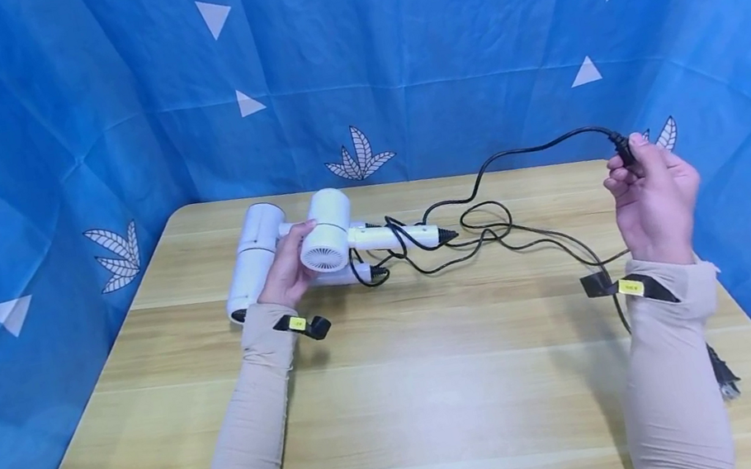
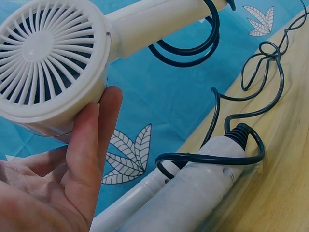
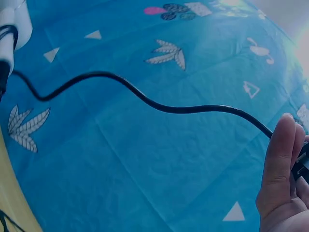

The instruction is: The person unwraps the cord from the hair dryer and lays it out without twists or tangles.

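Note:
My left hand (image 1: pixel 287 271) grips the barrel of a white hair dryer (image 1: pixel 333 210), held up off the table with its handle pointing right. Its slotted round grille (image 2: pixel 38 53) faces the camera in the left wrist view. Raised at the right, my right hand (image 1: pixel 660 205) pinches a black plug (image 1: pixel 625 150), partly hidden by the fingers. A black cord (image 3: pixel 164 107) sags from the plug toward the dryer's handle. Behind and beneath the left hand lie two more white hair dryers (image 1: pixel 250 272), their handles (image 2: pixel 188 188) side by side.
Black cords (image 1: pixel 549 233) lie loosely tangled across the wooden table (image 1: pixel 435 400). Another black plug (image 1: pixel 724 374) rests near the right edge, partly behind the right forearm. A blue patterned curtain (image 1: pixel 460 27) surrounds the back and sides.

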A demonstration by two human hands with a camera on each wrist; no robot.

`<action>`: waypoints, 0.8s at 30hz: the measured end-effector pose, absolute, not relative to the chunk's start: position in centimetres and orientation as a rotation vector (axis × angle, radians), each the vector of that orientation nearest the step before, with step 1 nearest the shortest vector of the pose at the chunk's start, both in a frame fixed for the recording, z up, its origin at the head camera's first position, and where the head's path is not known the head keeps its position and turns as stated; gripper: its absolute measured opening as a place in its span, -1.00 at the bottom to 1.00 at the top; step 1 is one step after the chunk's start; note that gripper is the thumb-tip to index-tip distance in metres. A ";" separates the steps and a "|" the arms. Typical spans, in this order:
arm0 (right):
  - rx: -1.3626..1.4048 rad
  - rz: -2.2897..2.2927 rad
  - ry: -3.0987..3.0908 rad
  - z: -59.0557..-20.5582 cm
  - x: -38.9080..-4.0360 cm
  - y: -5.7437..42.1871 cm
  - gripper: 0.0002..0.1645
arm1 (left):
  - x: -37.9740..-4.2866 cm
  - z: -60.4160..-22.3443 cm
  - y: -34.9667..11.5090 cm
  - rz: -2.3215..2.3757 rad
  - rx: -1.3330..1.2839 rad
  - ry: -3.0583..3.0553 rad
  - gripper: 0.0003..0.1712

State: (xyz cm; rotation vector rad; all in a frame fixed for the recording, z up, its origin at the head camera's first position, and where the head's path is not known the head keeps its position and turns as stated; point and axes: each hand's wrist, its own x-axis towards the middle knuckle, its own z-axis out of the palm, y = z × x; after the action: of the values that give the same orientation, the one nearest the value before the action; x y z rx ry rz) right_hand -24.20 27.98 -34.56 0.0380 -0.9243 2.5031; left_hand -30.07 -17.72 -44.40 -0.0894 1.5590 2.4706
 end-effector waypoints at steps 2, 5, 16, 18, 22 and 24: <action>0.057 2.508 -0.908 -34.3 -24.0 27.9 -0.85 | -30.1 -44.4 -17.8 2.469 -0.089 1.565 -0.78; 0.075 2.517 -0.893 -33.9 -23.6 27.7 -0.86 | -30.2 -44.5 -17.8 2.466 -0.092 1.570 -0.80; 0.141 2.555 -0.855 -33.0 -22.5 27.2 -0.86 | -30.1 -44.6 -17.7 2.461 -0.108 1.584 -0.82; 0.151 2.560 -0.847 -32.8 -22.4 27.1 -0.86 | -30.1 -44.6 -17.7 2.466 -0.106 1.568 -0.83; 0.170 2.567 -0.845 -32.6 -22.1 26.9 -0.86 | -30.1 -44.5 -17.7 2.468 -0.115 1.554 -0.84; 0.186 2.573 -0.838 -32.6 -21.9 26.8 -0.86 | -30.2 -44.5 -17.7 2.462 -0.123 1.567 -0.84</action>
State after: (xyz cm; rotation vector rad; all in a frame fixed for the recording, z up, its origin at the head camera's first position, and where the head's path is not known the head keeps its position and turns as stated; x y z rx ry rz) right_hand -21.91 26.80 -32.55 0.1857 -0.8381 2.5735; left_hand -30.16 -17.72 -44.50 -0.1227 1.5674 2.4620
